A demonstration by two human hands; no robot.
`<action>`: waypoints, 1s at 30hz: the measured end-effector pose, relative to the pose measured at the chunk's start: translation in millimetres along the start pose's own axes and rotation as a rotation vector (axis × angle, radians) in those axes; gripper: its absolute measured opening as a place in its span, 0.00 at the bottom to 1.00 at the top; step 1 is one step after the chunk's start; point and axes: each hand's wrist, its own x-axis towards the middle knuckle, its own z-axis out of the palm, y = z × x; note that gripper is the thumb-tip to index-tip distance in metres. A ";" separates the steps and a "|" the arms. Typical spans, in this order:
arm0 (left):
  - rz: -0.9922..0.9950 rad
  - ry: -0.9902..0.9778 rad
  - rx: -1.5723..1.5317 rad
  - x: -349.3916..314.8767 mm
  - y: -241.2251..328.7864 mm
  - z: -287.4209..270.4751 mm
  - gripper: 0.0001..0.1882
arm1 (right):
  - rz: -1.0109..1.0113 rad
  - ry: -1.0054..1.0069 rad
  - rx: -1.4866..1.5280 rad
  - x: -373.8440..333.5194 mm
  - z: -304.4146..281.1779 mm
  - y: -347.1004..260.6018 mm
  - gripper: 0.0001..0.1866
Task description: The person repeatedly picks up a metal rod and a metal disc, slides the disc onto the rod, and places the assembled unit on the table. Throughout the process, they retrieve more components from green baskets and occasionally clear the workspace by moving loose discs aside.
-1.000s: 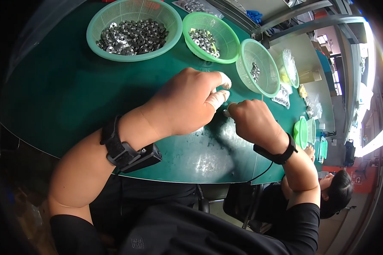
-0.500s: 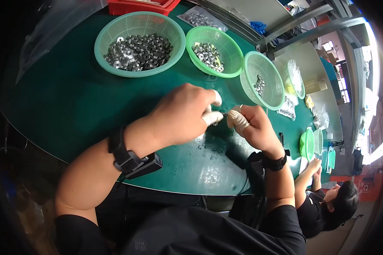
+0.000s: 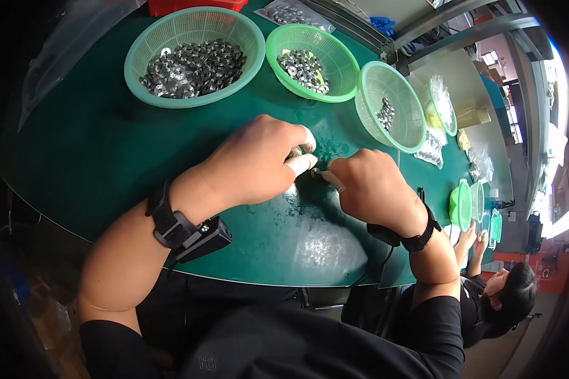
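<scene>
My left hand is above the green table, with pale finger coverings on its thumb and index finger. Its fingers are curled in close together, and whatever they hold is too small to make out. Opposite it, my right hand points down and left, its thumb and covered finger pinched at a small round metal piece. The fingertips of both hands are close together but apart. Beyond my hands stand a pale green mesh basket of dark metal discs, a bright green basket of small metal parts, and a pale basket with fewer parts.
A red tray and a plastic bag of metal parts lie at the back. Clear plastic sheeting lies at the far left. Another person works at the right, near more green baskets. The table edge curves before me.
My left hand has shifted slightly left. My right hand has turned over so its back shows, its fingertips moving left and down. The baskets appear a little higher in view.
</scene>
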 end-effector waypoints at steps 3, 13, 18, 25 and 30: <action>-0.011 -0.014 -0.010 -1.1 -0.6 0.0 0.10 | -0.076 -0.062 -0.168 8.0 -11.7 -11.6 0.02; 0.120 0.113 0.007 -1.9 -4.8 1.2 0.09 | -0.149 -0.216 -0.351 23.4 -18.9 -24.1 0.03; 0.159 0.132 0.010 -0.7 -1.6 1.3 0.09 | -0.126 -0.222 -0.380 21.8 -20.6 -24.6 0.03; 0.120 0.107 -0.012 1.5 -8.3 -1.3 0.07 | -0.098 -0.214 -0.372 24.0 -13.4 -30.4 0.03; 0.038 -0.027 0.109 -0.8 -0.1 -5.2 0.09 | -0.098 -0.111 -0.283 18.0 -12.3 -22.6 0.05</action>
